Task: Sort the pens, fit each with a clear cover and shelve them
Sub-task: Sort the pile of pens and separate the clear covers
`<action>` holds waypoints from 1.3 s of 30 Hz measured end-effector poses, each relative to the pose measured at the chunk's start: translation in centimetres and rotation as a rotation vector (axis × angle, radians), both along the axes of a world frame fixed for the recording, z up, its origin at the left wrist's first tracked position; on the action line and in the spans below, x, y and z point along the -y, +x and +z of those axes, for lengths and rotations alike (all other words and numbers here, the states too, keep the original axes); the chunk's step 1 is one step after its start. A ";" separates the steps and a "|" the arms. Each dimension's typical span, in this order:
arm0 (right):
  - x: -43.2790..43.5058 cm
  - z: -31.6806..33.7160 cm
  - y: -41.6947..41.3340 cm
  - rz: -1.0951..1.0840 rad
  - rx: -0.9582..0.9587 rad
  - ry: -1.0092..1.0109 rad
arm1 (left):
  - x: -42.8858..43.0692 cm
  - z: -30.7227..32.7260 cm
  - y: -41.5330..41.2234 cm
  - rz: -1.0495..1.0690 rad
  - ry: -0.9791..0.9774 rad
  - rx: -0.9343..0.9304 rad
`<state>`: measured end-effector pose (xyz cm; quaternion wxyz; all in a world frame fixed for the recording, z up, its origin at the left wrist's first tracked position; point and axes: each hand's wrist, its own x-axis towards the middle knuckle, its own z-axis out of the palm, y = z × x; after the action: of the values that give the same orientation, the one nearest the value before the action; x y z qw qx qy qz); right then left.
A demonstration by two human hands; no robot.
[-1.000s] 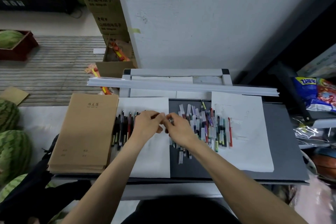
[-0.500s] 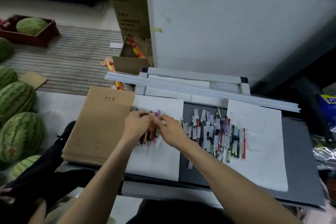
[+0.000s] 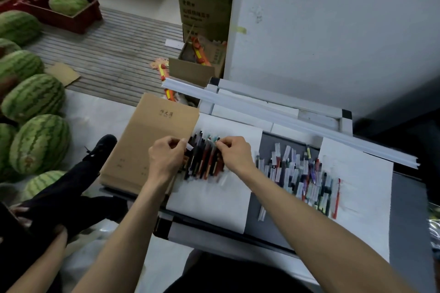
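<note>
In the head view, the left hand [image 3: 166, 159] has its fingers curled and pinches a small clear cover [image 3: 189, 147] between thumb and forefinger, just left of the row of pens [image 3: 202, 164] on the white sheet [image 3: 209, 200]. The right hand [image 3: 234, 154], just right of that row, pinches the top end of one pen [image 3: 214, 144]. To seat the cover well, I judge the pen should be lifted clear of its neighbours and the cover slid straight along it. The loose pile [image 3: 300, 178] lies well right of the right hand on the bench [image 3: 409, 209]. Blur smears both groups of pens. I cannot tell exactly which pen is pinched or whether the row already wears covers, and no shelf can be made out. The left hand hides the row's left edge.
</note>
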<state>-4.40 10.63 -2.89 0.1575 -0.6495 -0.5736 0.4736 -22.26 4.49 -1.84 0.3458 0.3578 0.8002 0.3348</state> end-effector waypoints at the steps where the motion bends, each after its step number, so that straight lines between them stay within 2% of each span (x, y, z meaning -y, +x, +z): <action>1: 0.0 -0.1 -0.1 -0.040 -0.007 0.003 | 0.1 -0.1 0.1 -0.029 -0.007 -0.012; 10: 0.7 -0.9 -1.3 -0.152 -0.095 -0.014 | 0.0 -1.2 2.1 -0.174 -0.103 -0.106; 18: 2.3 -0.5 0.0 -0.086 -0.117 0.029 | -0.9 -1.0 2.6 -0.259 -0.129 -0.199; 22: 3.5 -0.4 1.4 -0.010 -0.029 0.127 | -1.0 -1.0 3.2 -0.309 -0.123 -0.194; 27: 4.3 -1.1 1.1 0.114 0.080 0.154 | -1.1 -0.8 4.5 -0.329 -0.090 -0.196; 34: 2.8 -1.4 -0.2 -0.013 0.076 0.146 | -1.8 -0.3 5.0 -0.333 -0.074 -0.169; 39: 1.6 -1.6 -0.5 0.009 0.095 0.160 | -1.5 0.2 4.6 -0.285 -0.009 -0.171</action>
<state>-4.90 8.98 -4.47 0.1795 -0.6541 -0.6194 0.3954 -17.71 5.98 -1.66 0.3222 0.4933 0.7693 0.2469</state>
